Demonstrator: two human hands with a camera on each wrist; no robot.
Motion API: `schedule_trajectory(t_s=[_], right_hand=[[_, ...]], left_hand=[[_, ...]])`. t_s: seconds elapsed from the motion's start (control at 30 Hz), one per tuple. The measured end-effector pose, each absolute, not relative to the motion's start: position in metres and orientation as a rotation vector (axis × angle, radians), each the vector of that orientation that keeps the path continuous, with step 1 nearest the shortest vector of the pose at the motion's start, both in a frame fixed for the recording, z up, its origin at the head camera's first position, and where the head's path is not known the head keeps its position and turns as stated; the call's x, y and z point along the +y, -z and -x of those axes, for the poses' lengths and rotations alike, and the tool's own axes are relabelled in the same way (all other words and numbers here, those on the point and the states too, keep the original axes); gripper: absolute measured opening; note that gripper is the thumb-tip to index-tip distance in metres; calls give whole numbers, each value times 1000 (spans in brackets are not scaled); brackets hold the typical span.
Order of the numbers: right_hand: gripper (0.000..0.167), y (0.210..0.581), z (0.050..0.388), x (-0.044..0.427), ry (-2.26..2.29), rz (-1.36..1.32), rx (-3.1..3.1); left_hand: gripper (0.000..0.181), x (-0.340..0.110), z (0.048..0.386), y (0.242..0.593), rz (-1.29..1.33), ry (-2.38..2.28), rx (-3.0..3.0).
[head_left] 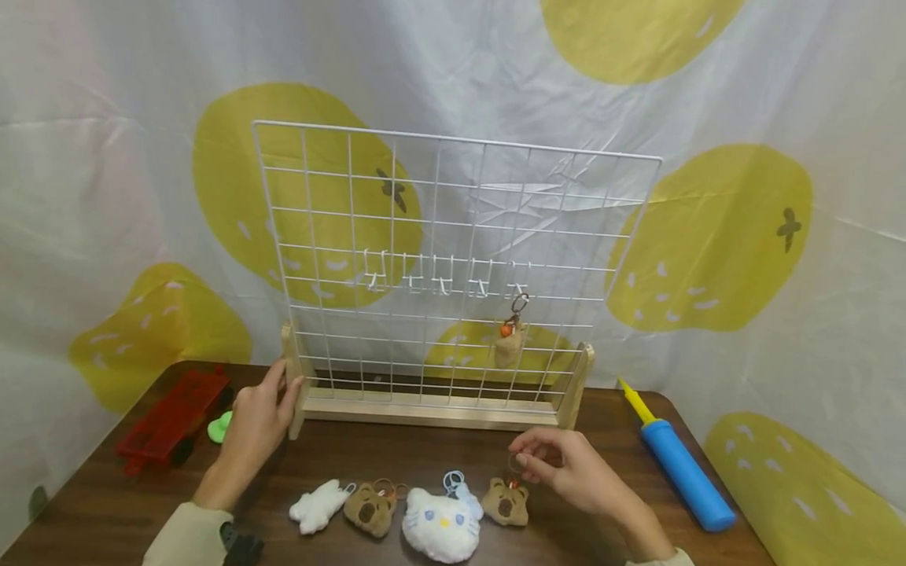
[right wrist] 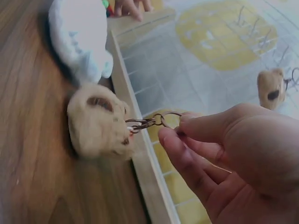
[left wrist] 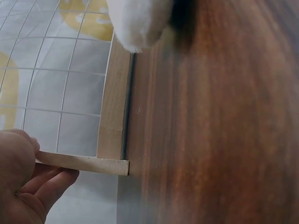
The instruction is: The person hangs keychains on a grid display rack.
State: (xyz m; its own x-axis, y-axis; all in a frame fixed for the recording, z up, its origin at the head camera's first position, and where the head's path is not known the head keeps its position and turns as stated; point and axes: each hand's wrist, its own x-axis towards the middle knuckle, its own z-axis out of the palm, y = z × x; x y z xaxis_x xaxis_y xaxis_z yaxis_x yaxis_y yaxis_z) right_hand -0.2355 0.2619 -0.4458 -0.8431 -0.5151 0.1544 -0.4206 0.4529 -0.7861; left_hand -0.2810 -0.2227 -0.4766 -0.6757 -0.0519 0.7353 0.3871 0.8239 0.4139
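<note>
Brown bear keychain (head_left: 506, 501), low at the tabletop (head_left: 396, 452) beside the white cat plush (head_left: 440, 534), and the right hand (head_left: 566, 468) has its metal ring (right wrist: 172, 112) pinched! A light pinch on the ring's edge, loop left free, looks best; the left hand (head_left: 256, 413), gripping the wooden stand (head_left: 425, 412), should brace the grid (head_left: 439, 140). The right wrist view reveals chain links (right wrist: 140, 124) too small from the head; whether the bear touches wood, hard to say.

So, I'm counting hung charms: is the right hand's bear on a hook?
Off: the right hand pinches its ring, below the hooks.
</note>
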Motion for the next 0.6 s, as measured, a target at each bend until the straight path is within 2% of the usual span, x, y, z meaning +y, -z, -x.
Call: schedule_trajectory(t_s=[0.3,0.6], right_hand=[[17,420,231,242,1519,869,2688],[15,387,236,220,1562,1064,2896]], left_hand=[[20,-225,280,477,246,716,-2211],[22,-223,280,475,242,738,-2210]])
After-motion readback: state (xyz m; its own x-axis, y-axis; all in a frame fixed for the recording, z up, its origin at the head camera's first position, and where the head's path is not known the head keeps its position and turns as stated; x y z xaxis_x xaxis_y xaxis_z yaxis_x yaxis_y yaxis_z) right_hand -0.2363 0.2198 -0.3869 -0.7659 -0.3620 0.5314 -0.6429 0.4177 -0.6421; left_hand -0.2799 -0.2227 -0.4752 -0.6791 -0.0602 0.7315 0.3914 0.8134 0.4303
